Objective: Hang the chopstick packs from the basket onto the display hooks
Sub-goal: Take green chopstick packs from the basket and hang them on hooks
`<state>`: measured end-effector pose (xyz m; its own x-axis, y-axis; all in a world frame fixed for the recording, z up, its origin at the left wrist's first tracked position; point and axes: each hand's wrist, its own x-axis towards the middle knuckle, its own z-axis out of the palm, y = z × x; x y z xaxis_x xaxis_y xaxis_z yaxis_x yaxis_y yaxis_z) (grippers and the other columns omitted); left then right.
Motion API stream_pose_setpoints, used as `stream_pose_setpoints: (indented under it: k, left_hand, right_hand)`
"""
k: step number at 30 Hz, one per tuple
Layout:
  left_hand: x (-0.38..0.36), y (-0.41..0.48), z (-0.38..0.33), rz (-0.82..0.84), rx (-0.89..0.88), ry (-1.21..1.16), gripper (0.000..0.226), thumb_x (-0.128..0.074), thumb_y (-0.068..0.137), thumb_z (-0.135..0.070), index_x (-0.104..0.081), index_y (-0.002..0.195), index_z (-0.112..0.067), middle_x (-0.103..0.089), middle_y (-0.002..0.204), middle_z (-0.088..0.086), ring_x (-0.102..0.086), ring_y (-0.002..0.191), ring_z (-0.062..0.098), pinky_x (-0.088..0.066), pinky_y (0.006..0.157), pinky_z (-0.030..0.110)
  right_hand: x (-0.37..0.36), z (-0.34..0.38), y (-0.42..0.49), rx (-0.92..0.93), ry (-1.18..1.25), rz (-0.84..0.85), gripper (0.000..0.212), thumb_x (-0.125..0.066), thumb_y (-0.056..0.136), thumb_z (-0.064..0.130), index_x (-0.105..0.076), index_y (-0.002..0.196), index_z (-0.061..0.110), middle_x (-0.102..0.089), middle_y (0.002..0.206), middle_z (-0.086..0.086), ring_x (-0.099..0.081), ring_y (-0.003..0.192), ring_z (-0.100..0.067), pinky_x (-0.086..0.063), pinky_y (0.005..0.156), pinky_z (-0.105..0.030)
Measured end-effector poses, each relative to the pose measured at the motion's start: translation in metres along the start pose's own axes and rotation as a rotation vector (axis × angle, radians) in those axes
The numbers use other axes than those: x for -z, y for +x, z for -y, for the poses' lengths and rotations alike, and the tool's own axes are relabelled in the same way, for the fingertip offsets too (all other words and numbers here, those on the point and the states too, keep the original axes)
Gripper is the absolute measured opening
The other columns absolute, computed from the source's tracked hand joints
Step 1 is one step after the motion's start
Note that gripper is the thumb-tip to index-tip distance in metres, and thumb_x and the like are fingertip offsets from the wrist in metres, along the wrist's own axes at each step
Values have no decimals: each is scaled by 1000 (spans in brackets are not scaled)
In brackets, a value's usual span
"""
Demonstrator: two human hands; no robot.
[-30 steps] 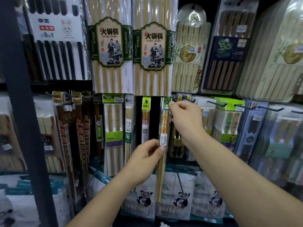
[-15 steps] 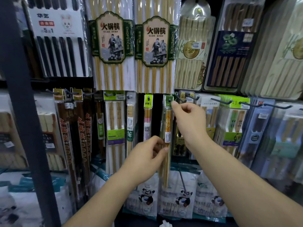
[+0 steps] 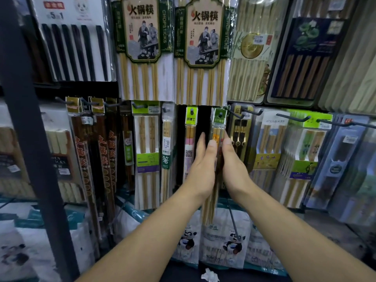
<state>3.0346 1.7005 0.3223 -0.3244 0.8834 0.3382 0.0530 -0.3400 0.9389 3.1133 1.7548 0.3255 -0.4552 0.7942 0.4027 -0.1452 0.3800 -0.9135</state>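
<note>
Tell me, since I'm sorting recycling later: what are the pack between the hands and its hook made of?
The pack looks like glossy clear plastic film with a green paper header, over pale sticks, likely bamboo. The hook looks like dark coated metal wire.

Bare forearms, no sleeves; hands ungloved.

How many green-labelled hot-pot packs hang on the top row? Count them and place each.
2. The left pack hangs at top centre, above the narrow packs. The right pack hangs right beside it. More may hang hidden behind them.
</note>
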Motion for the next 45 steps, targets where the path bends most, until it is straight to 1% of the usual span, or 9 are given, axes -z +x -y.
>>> stream_pose_setpoints:
  k: [3, 6, 16, 20, 26, 30, 33, 38, 45]
  left_hand:
    - [-6, 14, 7, -29, 13, -47, 55, -35, 109, -51, -20, 161, -42, -40, 155, -19, -44, 104, -32, -37, 78, -4]
    - [-10, 27, 8, -50, 7, -62, 54, -35, 110, -49, -24, 161, -38, -39, 160, -14, -41, 134, -6, -33, 102, 13]
    - [-15, 71, 15, -165, 75, -123, 54, -41, 109, -43, -32, 160, -27, -44, 159, -1, -40, 147, 17, -30, 122, 40]
    - [-12, 72, 19, -183, 57, -86, 54, -42, 109, -39, -32, 160, -25, -49, 155, -2, -43, 144, 16, -34, 114, 32]
    - [-8, 32, 18, -110, 31, 1, 59, -43, 109, -37, -19, 163, -34, -36, 164, -8, -34, 149, 11, -27, 123, 37]
    - [5, -27, 18, -28, 36, 85, 66, -52, 104, -40, -19, 161, -42, -25, 164, -21, -22, 150, -1, -25, 122, 31]
    - [27, -75, 34, -7, 27, 143, 47, -56, 103, -33, -45, 148, -38, -50, 147, -28, -43, 133, -17, -41, 101, 6]
    - [77, -137, 105, -186, 237, 332, 22, -57, 105, -26, -65, 98, -46, -73, 100, -15, -66, 93, -6, -50, 76, 11]
    - [155, -245, 228, -235, 690, 798, 29, -60, 100, -20, -59, 123, -4, -61, 117, 19, -61, 111, 35, -50, 97, 48]
  right_hand:
    - [-3, -9, 9, -31, 46, -9, 60, -28, 100, 63, -30, 157, 42, -38, 158, 16, -41, 134, 9, -34, 102, -12]
    - [-4, -13, 22, -90, 82, -2, 53, -24, 107, 54, -32, 157, 38, -39, 159, 12, -42, 135, 5, -35, 104, -14]
    - [1, -24, 65, -124, 87, 5, 55, -24, 108, 51, -33, 158, 29, -40, 159, 6, -37, 136, 0, -29, 107, -21]
    - [4, -31, 63, -65, -3, 21, 56, -20, 108, 51, -27, 159, 30, -34, 153, 18, -30, 135, 6, -29, 100, -7]
    - [16, -43, 23, 2, -147, 34, 63, -22, 103, 58, -14, 161, 36, -21, 166, 13, -23, 146, 3, -21, 120, -25]
    - [26, -61, -29, -56, -234, -22, 52, -38, 106, 51, -30, 155, 39, -37, 156, 19, -38, 139, 1, -34, 114, -31]
    - [27, -90, -82, -77, -327, -70, 32, -47, 105, 41, -50, 137, 39, -57, 130, 22, -54, 116, 9, -46, 94, -20]
    - [6, -163, -183, -360, -466, 206, 11, -51, 104, 38, -60, 100, 43, -67, 89, 11, -63, 83, -3, -51, 70, -23]
    - [-25, -283, -295, -726, -688, 539, 17, -60, 99, 21, -72, 107, 13, -75, 102, -8, -69, 95, -21, -51, 82, -26]
